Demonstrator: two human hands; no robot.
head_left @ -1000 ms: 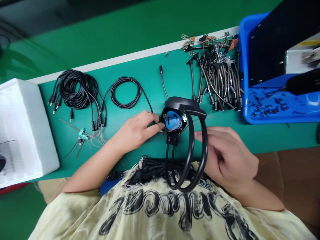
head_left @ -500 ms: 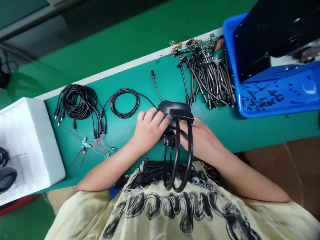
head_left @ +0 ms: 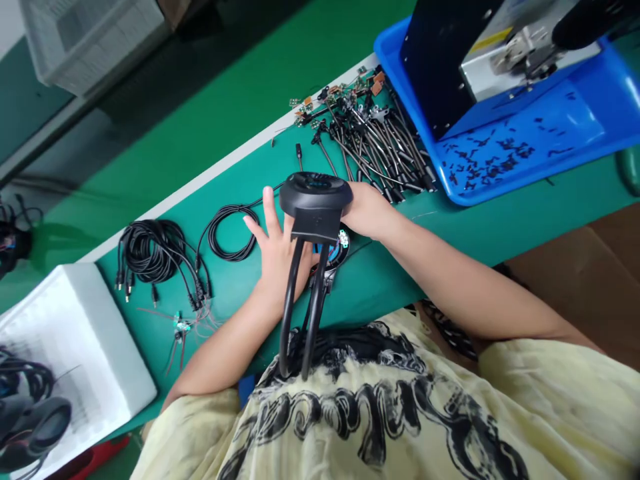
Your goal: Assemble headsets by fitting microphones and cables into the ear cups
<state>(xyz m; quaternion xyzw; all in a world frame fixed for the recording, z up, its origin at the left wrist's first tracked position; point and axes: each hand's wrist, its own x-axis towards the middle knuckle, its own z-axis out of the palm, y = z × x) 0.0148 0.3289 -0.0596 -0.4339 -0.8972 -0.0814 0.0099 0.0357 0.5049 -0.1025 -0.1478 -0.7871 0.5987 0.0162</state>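
Observation:
A black device [head_left: 315, 230] has a rounded head at the top and two bent black tubes running down toward my shirt. Under it sits an open round housing [head_left: 340, 257] with a blue inside and a small white board. My left hand [head_left: 283, 257] is at the housing's left side, thumb against it; two fingers stretch outward and the others are hidden behind the head. My right hand [head_left: 367, 210] reaches in from the right, its fingers hidden behind the head. A coiled black cable [head_left: 213, 233] lies left of my hands, its end running toward the device.
Bundled black cables [head_left: 153, 250] and small green boards with thin wires [head_left: 181, 327] lie left. A pile of short grey cables [head_left: 375, 147] lies beyond my right hand. A blue tray [head_left: 453, 193] holds black scraps and a machine; a white foam box [head_left: 125, 360] stands left.
My view has shifted and tilted. Two left fingers have spread outward from the device. My right hand has moved up behind the black head, and more of the open housing shows.

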